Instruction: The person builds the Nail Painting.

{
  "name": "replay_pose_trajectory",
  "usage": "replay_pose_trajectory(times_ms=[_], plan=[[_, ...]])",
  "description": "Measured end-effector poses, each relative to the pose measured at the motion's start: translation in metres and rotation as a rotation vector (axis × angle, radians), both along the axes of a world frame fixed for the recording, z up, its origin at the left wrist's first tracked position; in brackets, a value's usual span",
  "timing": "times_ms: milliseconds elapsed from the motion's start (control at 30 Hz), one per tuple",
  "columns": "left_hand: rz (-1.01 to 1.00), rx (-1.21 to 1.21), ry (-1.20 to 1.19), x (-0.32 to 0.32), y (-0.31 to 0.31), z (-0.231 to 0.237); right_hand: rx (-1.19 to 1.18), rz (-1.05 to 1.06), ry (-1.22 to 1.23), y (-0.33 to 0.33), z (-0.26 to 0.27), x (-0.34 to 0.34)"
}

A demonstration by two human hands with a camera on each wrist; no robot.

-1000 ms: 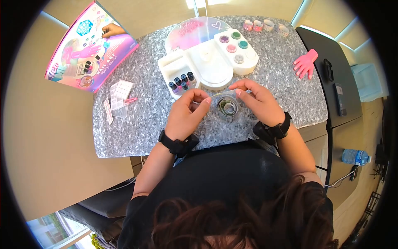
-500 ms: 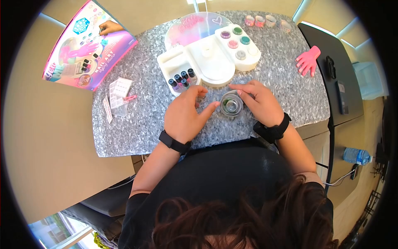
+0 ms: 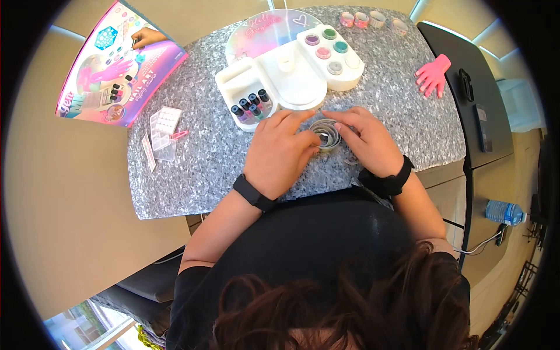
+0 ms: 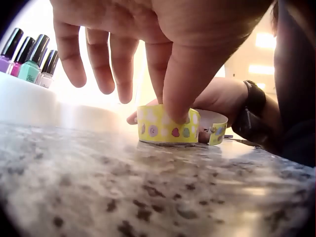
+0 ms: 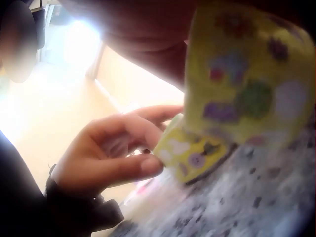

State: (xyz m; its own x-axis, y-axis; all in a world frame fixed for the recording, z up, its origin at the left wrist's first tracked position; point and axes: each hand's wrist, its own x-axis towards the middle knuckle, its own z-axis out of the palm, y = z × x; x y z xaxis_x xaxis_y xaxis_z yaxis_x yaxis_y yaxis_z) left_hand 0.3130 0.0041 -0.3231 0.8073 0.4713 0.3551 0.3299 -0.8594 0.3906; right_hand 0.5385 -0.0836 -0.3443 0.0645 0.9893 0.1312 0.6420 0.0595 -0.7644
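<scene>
In the head view a coiled strip [image 3: 330, 128] stands on the speckled table, between the two hands. The left wrist view shows it yellow, printed with small coloured pictures. My left hand [image 3: 277, 151] pinches the near left side of this coil [image 4: 165, 129] between thumb and index finger, the other fingers stretched above the table. At the coil's right side my right hand [image 3: 370, 143] pinches the strip's outer part between thumb and fingers. A loose length of yellow strip [image 5: 252, 84] fills the upper right of the right wrist view, blurred.
Behind the hands stands a white tray unit [image 3: 300, 93] with small polish bottles [image 3: 254, 100] and round glitter pots [image 3: 322, 53]. A pink plastic hand [image 3: 433, 76] lies right, rolled strips [image 3: 361, 21] at the back, sticker sheets [image 3: 167, 121] and a printed box [image 3: 119, 70] left.
My left hand let go of the strip stretched between both hands, opened, then moved right and took hold of the coil. The right hand has stayed at the coil's right side.
</scene>
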Motion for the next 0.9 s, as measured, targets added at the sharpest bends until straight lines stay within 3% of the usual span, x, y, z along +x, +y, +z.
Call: replay_pose_trajectory(times_ms=[167,233,300,433,533,900], plan=[[0.057,-0.002,-0.035,0.002,0.0,-0.004,-0.099,-0.053,0.118,-0.008,0.008,0.002],[0.105,-0.145,0.048,0.002,-0.002,-0.003,-0.088,-0.063,0.136,-0.01,0.012,0.001],[0.117,-0.143,0.041,0.004,-0.002,-0.002,-0.302,-0.131,0.314,-0.01,0.028,-0.004],[0.185,-0.162,0.028,0.005,-0.006,0.0,-0.269,-0.105,0.328,-0.009,0.015,-0.001],[0.207,-0.216,0.045,0.005,-0.006,-0.001,-0.175,-0.051,0.194,-0.009,0.008,0.002],[0.208,-0.339,0.08,0.004,-0.009,-0.002,-0.21,0.033,0.7,-0.008,-0.001,-0.004]])
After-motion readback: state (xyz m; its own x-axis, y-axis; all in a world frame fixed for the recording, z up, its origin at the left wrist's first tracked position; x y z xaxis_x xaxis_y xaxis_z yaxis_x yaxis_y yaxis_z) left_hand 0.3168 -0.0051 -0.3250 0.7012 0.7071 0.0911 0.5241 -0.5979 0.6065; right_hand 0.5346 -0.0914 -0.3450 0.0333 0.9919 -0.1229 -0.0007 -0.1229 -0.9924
